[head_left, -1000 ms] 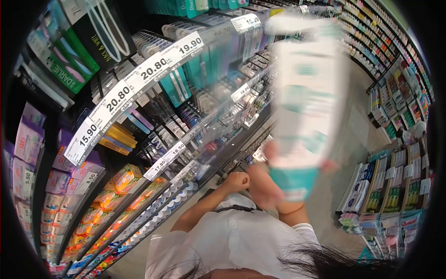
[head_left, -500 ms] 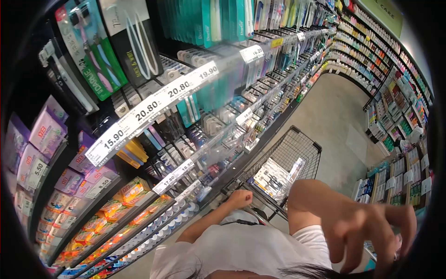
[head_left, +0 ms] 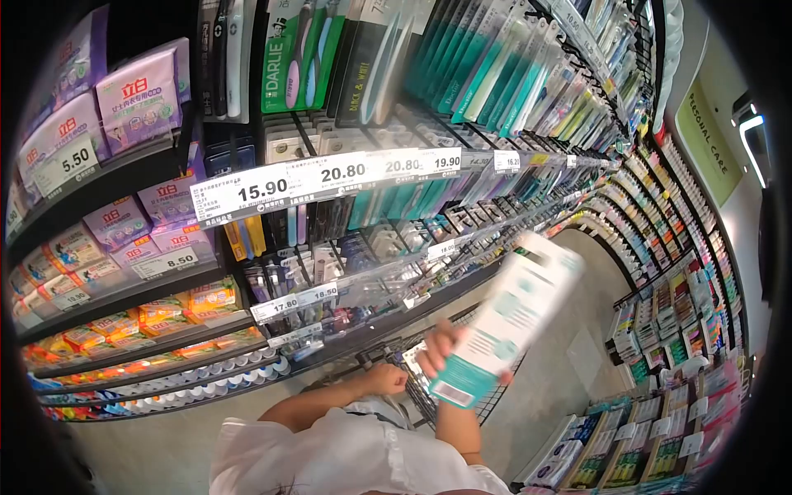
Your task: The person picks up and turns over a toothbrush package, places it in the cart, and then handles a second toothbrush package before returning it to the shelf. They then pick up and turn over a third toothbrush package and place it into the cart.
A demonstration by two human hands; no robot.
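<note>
My right hand [head_left: 441,351] grips a flat white and teal toothbrush pack [head_left: 507,318] near its lower end, fingers at its left edge. The printed side with a barcode faces me, a little blurred by motion. Behind it is the black wire shopping cart [head_left: 487,375], which the pack and hand partly cover. A flat pack [head_left: 415,360] lying in the cart shows only in part. My left hand [head_left: 385,379] is closed at the cart's handle bar, lower and to the left.
Hanging toothbrush packs [head_left: 487,70] fill the shelf ahead, above a strip of price tags [head_left: 322,177]. Purple soap packs [head_left: 140,103] and orange packs [head_left: 157,318] stand on the left. Bottle shelves [head_left: 660,214] curve round the far aisle; another display [head_left: 643,437] stands at lower right.
My right hand, seen before with bent fingers at the lower right, is now in front of me with the toothbrush pack. The view has turned; my left hand stays by the cart handle.
</note>
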